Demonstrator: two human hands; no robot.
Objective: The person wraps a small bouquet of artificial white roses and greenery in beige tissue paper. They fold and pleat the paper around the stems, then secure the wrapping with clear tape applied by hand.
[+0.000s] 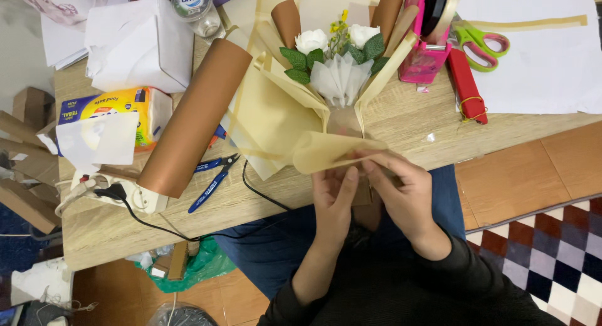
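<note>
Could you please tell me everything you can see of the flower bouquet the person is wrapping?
The bouquet lies on the wooden table, blooms pointing away from the person. It has white roses, green leaves and a yellow sprig over a fan of white tissue, wrapped in cream paper with brown paper cones behind. Its stem end reaches the table's near edge, where the left hand and right hand pinch a cream paper fold. A brown paper roll lies beside it.
</note>
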